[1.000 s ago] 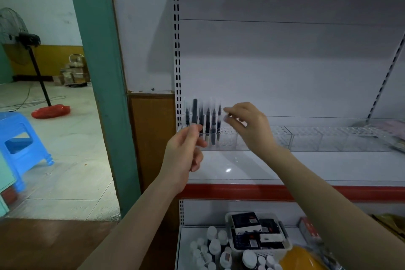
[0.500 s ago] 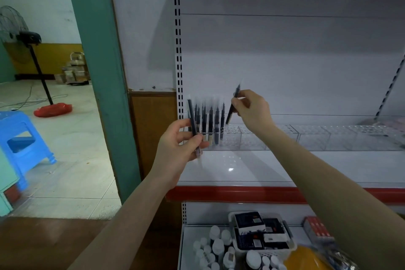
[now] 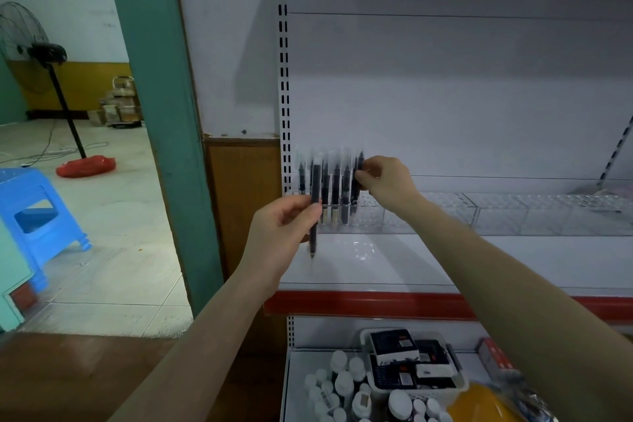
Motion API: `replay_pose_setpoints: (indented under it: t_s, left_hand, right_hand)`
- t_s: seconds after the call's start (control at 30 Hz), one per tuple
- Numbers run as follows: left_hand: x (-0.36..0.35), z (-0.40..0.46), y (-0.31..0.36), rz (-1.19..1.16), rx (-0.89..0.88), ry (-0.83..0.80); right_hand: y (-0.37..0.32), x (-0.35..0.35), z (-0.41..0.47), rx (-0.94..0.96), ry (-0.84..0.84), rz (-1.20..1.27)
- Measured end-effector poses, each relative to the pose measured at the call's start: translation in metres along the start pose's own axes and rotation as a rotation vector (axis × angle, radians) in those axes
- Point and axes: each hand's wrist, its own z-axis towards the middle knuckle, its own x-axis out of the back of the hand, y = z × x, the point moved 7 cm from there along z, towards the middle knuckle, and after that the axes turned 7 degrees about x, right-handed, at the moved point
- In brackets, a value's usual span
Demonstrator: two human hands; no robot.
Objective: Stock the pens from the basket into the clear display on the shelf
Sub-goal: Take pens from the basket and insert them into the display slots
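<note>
A clear display (image 3: 428, 212) with rows of small holes runs along the white shelf (image 3: 445, 260). Several dark pens with clear caps (image 3: 335, 188) stand upright in its left end. My left hand (image 3: 284, 233) grips one dark pen (image 3: 314, 209) upright in front of the display, tip down. My right hand (image 3: 383, 180) pinches another dark pen (image 3: 356, 181) at the right end of the standing row, its lower end down at the display.
On the lower shelf stands a white basket (image 3: 411, 367) of boxed goods, with white bottles (image 3: 342, 384) to its left and a yellow bag (image 3: 486, 404) to its right. A teal door post (image 3: 161, 113) and a blue stool (image 3: 37, 209) are on the left.
My right hand has lowered its pen from a tilt above the row down into the display's right end of the row. My left hand holds its pen more upright.
</note>
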Motion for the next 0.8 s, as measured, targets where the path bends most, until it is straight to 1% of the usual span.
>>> replay_pose_setpoints:
  t_s: [0.2, 0.53, 0.6, 0.67, 0.73, 0.8]
  left_hand:
    - [0.001, 0.002, 0.002, -0.097, -0.011, -0.008]
    - [0.006, 0.002, 0.003, -0.193, 0.0, 0.029]
    - [0.007, 0.001, 0.005, -0.192, -0.008, 0.036]
    - [0.008, -0.001, 0.006, -0.219, -0.006, 0.067]
    - [0.009, -0.002, 0.003, -0.313, 0.039, 0.118]
    - [0.008, -0.001, -0.003, -0.434, 0.105, 0.173]
  right_hand:
    - [0.013, -0.009, 0.0, -0.059, -0.041, -0.009]
    - [0.013, -0.007, -0.005, -0.072, -0.061, 0.023]
    - [0.013, 0.001, -0.013, -0.077, 0.002, 0.068]
    - [0.013, 0.014, -0.023, -0.083, 0.109, 0.151]
    - [0.017, 0.024, -0.037, -0.131, 0.178, 0.284]
    - [0.023, 0.026, -0.054, -0.22, 0.175, 0.431]
